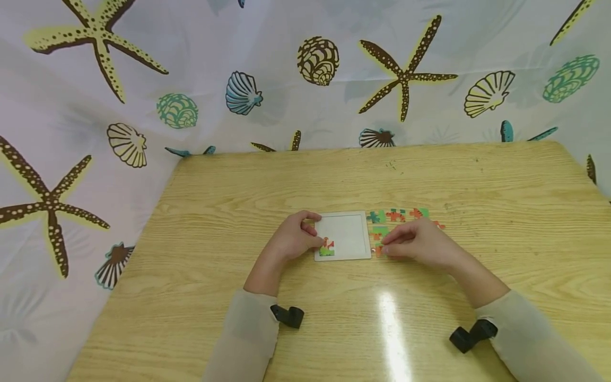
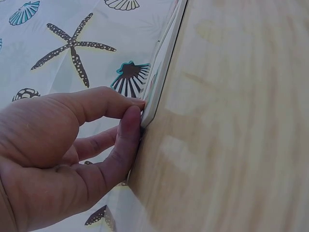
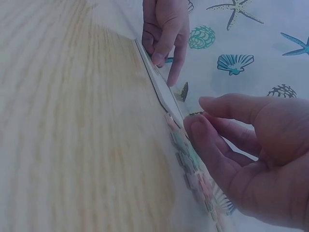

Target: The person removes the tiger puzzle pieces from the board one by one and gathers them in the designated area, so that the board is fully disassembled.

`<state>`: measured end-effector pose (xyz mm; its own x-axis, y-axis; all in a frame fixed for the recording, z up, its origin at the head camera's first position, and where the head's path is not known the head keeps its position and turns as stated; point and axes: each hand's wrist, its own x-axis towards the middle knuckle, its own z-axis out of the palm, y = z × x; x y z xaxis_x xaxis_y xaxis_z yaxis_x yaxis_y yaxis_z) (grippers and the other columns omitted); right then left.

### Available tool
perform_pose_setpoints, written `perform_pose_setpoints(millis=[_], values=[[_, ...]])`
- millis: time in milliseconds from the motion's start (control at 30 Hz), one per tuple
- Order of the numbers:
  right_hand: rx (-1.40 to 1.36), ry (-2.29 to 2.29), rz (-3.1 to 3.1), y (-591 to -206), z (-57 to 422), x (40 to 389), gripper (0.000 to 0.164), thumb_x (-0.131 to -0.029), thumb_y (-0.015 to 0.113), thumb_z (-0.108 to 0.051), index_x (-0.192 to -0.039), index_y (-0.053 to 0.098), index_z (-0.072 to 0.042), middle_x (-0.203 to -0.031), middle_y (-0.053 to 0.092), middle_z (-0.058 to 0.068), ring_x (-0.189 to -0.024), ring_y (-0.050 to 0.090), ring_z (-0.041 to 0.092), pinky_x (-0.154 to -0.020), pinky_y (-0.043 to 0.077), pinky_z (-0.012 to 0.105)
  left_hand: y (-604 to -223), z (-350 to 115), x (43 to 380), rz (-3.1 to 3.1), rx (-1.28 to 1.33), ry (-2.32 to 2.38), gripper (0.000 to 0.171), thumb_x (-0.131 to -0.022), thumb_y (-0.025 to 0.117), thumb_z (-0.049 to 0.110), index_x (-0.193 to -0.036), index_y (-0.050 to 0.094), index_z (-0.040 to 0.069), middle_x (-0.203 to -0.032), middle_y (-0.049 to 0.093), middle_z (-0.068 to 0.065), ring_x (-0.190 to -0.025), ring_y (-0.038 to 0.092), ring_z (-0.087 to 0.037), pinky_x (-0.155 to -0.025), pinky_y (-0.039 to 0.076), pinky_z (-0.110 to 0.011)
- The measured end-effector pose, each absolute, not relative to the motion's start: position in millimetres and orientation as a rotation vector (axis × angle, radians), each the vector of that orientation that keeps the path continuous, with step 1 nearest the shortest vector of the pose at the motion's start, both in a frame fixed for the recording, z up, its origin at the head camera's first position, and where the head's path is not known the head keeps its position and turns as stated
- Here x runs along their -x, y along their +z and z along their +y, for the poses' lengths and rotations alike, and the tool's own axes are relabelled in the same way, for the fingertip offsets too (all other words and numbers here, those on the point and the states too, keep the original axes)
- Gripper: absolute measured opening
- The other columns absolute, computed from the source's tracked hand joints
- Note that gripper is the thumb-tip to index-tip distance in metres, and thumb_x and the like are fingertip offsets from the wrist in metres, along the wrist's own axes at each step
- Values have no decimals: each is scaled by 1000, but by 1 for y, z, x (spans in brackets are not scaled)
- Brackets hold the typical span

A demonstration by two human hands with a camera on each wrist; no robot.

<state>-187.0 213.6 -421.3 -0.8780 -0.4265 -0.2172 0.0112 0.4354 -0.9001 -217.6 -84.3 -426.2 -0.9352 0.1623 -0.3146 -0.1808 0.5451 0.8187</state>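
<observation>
A white puzzle tray (image 1: pixel 347 231) lies on the table in the head view, with one red and green jigsaw piece (image 1: pixel 328 250) in its lower left corner. My left hand (image 1: pixel 297 236) holds the tray's left side, thumb at that piece and index finger near the upper left corner. In the left wrist view, the left thumb and index finger meet at the tray edge (image 2: pixel 153 108). My right hand (image 1: pixel 422 245) is just right of the tray and pinches an orange jigsaw piece (image 1: pixel 379 251) between thumb and index finger; in the right wrist view only its thin edge shows.
Several loose jigsaw pieces (image 1: pixel 395 215) in orange and green lie to the right of the tray, partly behind the right hand. The wooden table (image 1: pixel 238 212) reaches back to a white cloth (image 1: pixel 286 106) printed with starfish and shells.
</observation>
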Motion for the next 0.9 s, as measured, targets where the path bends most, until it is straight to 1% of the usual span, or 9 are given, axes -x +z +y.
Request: perform_pose_setpoints(millis=[167, 300, 467, 667, 900], values=[[327, -1472, 2227, -420, 209, 188, 23, -95, 77, -12, -111, 76, 5, -102, 78, 13, -92, 73, 20, -79, 59, 28, -427, -84, 218, 2428, 11, 1350, 51, -86, 81, 1, -134, 64, 6, -93, 57, -7, -82, 50, -22, -66, 42, -28], [309, -1444, 2253, -419, 205, 189, 24, -94, 78, -14, -111, 77, 2, -101, 78, 11, -92, 72, 19, -79, 57, 28, -428, -84, 219, 2429, 12, 1354, 51, -86, 81, 1, -134, 64, 6, -93, 57, -7, -81, 50, -22, -66, 42, -27], [313, -1445, 2239, -422, 197, 189, 24, -94, 78, -14, -111, 77, 3, -104, 77, 10, -90, 71, 17, -78, 57, 28, -429, -85, 219, 2433, 7, 1356, 51, -86, 81, 0, -134, 64, 6, -92, 57, -7, -81, 50, -21, -66, 42, -27], [328, -1423, 2240, -424, 189, 190, 23, -95, 78, -16, -111, 77, 1, -102, 77, 8, -90, 73, 17, -79, 57, 29, -430, -86, 218, 2437, 3, 1352, 51, -87, 80, 1, -135, 64, 6, -92, 57, -6, -81, 50, -21, -67, 42, -28], [346, -1451, 2201, -427, 184, 190, 23, -95, 77, -12, -110, 76, 5, -100, 78, 11, -90, 74, 20, -79, 60, 31, -430, -86, 218, 2432, 14, 1352, 51, -87, 80, 1, -135, 64, 7, -93, 57, -7, -81, 50, -21, -66, 42, -27]])
